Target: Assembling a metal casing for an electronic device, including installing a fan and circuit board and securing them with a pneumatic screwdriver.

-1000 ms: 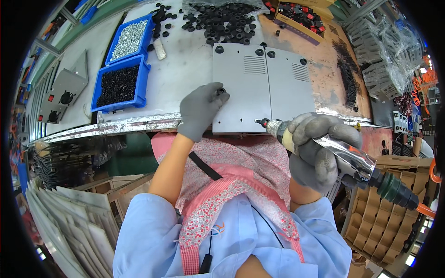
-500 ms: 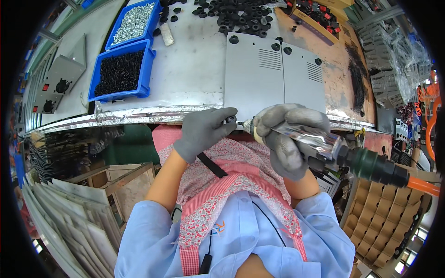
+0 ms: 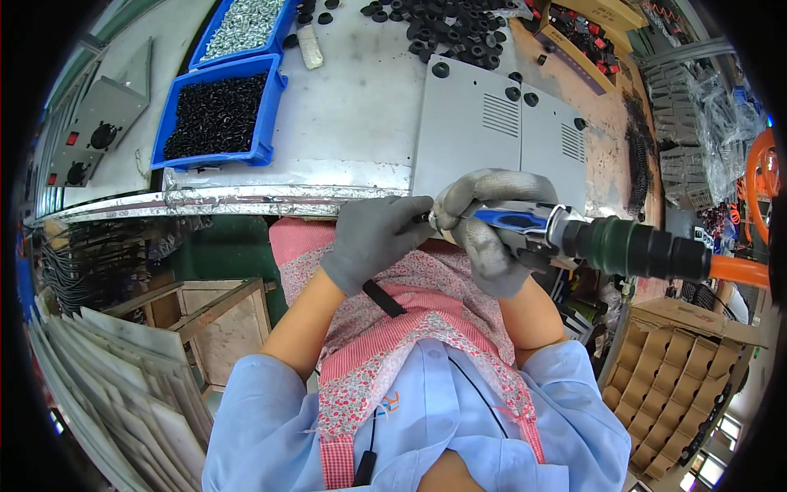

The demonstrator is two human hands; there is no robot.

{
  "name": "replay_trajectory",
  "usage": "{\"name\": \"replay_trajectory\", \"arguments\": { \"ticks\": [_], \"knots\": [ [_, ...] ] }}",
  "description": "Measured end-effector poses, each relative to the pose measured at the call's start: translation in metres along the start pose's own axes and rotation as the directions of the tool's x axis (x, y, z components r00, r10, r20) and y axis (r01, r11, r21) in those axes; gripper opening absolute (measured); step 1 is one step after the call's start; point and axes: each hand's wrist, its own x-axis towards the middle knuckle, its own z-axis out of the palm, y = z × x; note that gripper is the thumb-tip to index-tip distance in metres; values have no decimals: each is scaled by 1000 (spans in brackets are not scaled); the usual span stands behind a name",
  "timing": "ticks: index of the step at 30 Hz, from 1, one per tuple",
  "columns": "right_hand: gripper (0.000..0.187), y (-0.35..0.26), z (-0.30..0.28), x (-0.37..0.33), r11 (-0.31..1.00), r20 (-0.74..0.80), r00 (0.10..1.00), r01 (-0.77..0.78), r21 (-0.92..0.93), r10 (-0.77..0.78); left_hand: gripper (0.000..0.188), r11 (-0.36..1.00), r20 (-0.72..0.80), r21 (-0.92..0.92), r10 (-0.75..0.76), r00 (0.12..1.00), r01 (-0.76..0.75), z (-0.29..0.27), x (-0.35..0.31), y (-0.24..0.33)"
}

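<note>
My left hand (image 3: 379,244), in a grey glove, pinches a small black part (image 3: 425,216) just past the table's front edge. Most of that part is hidden by the fingertips. Wrapped around an air screwdriver (image 3: 516,220) is my gloved right hand (image 3: 490,238). The tool lies nearly level, its tip end meeting the left fingertips. A black and green coupling joins it to an orange hose (image 3: 738,271). Just beyond my hands, two grey metal panels (image 3: 463,152) lie side by side, with slotted vents and black round feet (image 3: 513,93) at their far corners.
Two blue bins stand at the left, one with black screws (image 3: 215,115), one with silver screws (image 3: 246,31). Loose black feet (image 3: 455,31) are heaped at the back. A carton of red and black parts (image 3: 578,41) sits back right. Below right is a divided cardboard box (image 3: 672,385).
The screwdriver has swung nearly level, its hose end rising. My left hand has moved slightly right, bringing the pinched black part against the tool's tip.
</note>
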Motion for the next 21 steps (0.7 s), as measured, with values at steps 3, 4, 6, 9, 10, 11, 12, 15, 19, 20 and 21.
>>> {"name": "replay_trajectory", "arguments": {
  "ticks": [3,4,6,9,10,11,12,15,19,20,21],
  "knots": [
    [32,-2,-4,0,997,89,996,-16,-71,23,26,1000,-8,13,0,1000,0,-1,0,1],
    [32,-4,-3,1,998,106,994,1,-59,5,26,1000,-15,11,4,1000,-4,0,0,1],
    [33,-7,1,3,997,105,994,5,-71,3,27,1000,-13,17,-6,1000,6,-1,-1,2],
    [34,-11,7,-1,987,14,996,-86,-137,88,27,999,8,14,-29,1000,29,-4,1,5],
    [34,-13,10,-10,977,-40,989,-147,-152,143,27,1000,11,-3,-25,1000,25,-4,0,4],
    [33,-19,10,-10,993,-86,993,-88,-84,81,27,1000,17,-21,-19,1000,20,-3,-1,3],
    [32,-26,9,-9,1000,-134,991,-14,-26,10,29,992,-9,-123,-11,1000,10,3,0,1],
    [33,-42,4,-11,970,-185,974,165,180,-131,30,997,-45,-42,58,997,-60,12,3,-5],
    [34,-52,-2,-26,975,-244,956,194,104,-164,29,991,-102,-12,131,986,-133,24,9,17],
    [38,-52,-8,-27,978,-198,958,207,-11,-205,28,971,-118,-206,101,988,-124,29,12,24],
    [39,-55,-9,-30,979,-221,955,202,-7,-199,29,966,-106,-234,85,991,-108,43,11,20]
  ]
}}
